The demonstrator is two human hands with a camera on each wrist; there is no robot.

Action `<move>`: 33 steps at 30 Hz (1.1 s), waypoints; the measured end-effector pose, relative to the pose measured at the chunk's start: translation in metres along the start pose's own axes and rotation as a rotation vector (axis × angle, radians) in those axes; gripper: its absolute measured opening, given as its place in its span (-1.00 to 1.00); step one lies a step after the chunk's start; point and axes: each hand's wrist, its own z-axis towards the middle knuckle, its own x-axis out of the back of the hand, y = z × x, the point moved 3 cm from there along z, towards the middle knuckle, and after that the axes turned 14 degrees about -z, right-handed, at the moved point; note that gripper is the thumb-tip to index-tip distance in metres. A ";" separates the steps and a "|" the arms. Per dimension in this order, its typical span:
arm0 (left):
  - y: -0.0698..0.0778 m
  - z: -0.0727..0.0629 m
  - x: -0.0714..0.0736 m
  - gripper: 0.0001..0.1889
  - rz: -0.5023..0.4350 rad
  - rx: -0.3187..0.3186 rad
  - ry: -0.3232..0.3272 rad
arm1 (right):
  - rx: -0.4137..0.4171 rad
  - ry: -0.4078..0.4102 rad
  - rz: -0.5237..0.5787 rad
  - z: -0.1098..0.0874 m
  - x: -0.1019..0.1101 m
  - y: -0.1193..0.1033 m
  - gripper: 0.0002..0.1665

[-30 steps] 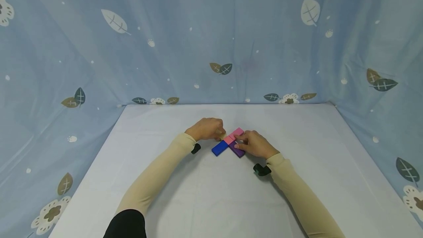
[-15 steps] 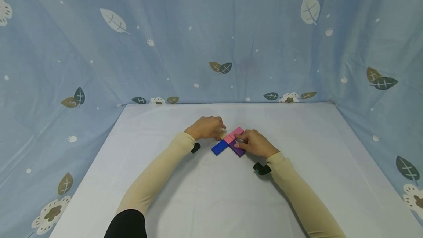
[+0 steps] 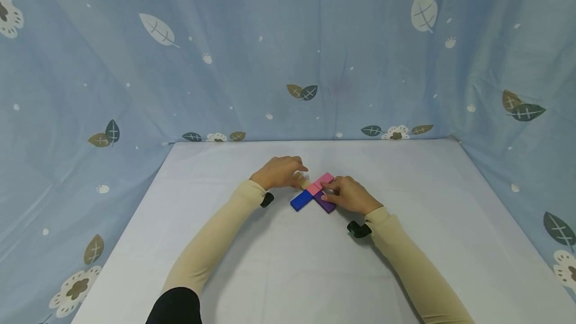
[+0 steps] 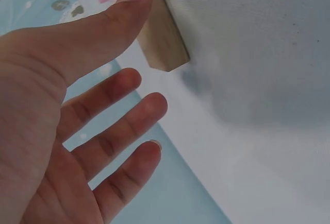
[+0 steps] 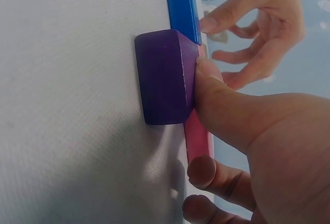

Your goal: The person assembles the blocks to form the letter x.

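On the white table, several flat rectangular blocks form a cross: a blue block [image 3: 301, 200], a pink-red block [image 3: 312, 190], a pink block [image 3: 326, 178], a purple block [image 3: 326, 205] and a plain wooden block [image 4: 165, 46]. My left hand [image 3: 280, 172] lays its thumb [image 4: 126, 10] on the wooden block, while the other visible fingers spread away from it. At the right, my right hand [image 3: 353, 196] holds the purple block, its thumb [image 5: 214, 87] on the block's upper edge. The forefinger reaches over the pink block in the head view and is hidden in the right wrist view.
A white cloth-covered table [image 3: 288, 274] extends in front of both arms. Behind it and along the sides hangs a blue curtain [image 3: 243, 79] printed with leaves and flowers. Dark wrist devices [image 3: 358, 229] hang below both wrists, close over the table.
My left hand's fingers have opened away from the wooden block, so more of it shows. The right hand and the coloured blocks keep their places; the head view shifts slightly.
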 end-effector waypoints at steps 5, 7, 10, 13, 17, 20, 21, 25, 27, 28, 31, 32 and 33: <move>-0.003 -0.002 0.002 -0.39 0.004 -0.001 0.021 | 0.008 0.002 0.007 0.001 -0.001 0.001 -0.46; -0.004 -0.003 0.003 -0.41 0.007 0.008 0.031 | 0.012 0.003 0.009 0.001 -0.001 0.001 -0.45; -0.006 -0.006 0.007 -0.44 0.006 0.026 0.050 | 0.024 0.010 0.014 0.002 -0.001 0.002 -0.45; -0.007 -0.011 0.011 -0.45 0.006 0.046 0.071 | 0.026 0.009 0.023 0.002 -0.001 0.002 -0.44; -0.008 -0.016 0.017 -0.49 -0.011 0.087 0.103 | 0.018 0.004 0.015 0.002 -0.002 0.002 -0.43; -0.008 -0.020 0.021 -0.52 -0.029 0.114 0.136 | 0.004 0.007 0.000 0.003 -0.002 0.003 -0.42; -0.008 -0.021 0.022 -0.54 -0.030 0.119 0.149 | -0.001 0.007 -0.005 0.003 -0.002 0.003 -0.42; -0.006 -0.024 0.026 -0.58 -0.047 0.113 0.220 | -0.018 0.006 -0.008 0.003 -0.002 0.004 -0.42; -0.004 -0.026 0.028 -0.60 -0.056 0.106 0.250 | -0.014 0.003 0.000 0.002 -0.002 0.004 -0.43; -0.002 -0.027 0.029 -0.60 -0.062 0.102 0.264 | -0.012 0.002 0.010 0.002 -0.001 0.005 -0.44; 0.002 -0.031 0.031 -0.60 -0.075 0.100 0.289 | -0.019 -0.001 0.045 0.002 0.000 0.007 -0.45; 0.003 -0.032 0.032 -0.60 -0.077 0.098 0.295 | -0.026 -0.004 0.049 0.002 0.000 0.007 -0.45; 0.004 -0.033 0.032 -0.60 -0.079 0.098 0.303 | -0.031 -0.004 0.053 0.002 0.001 0.008 -0.44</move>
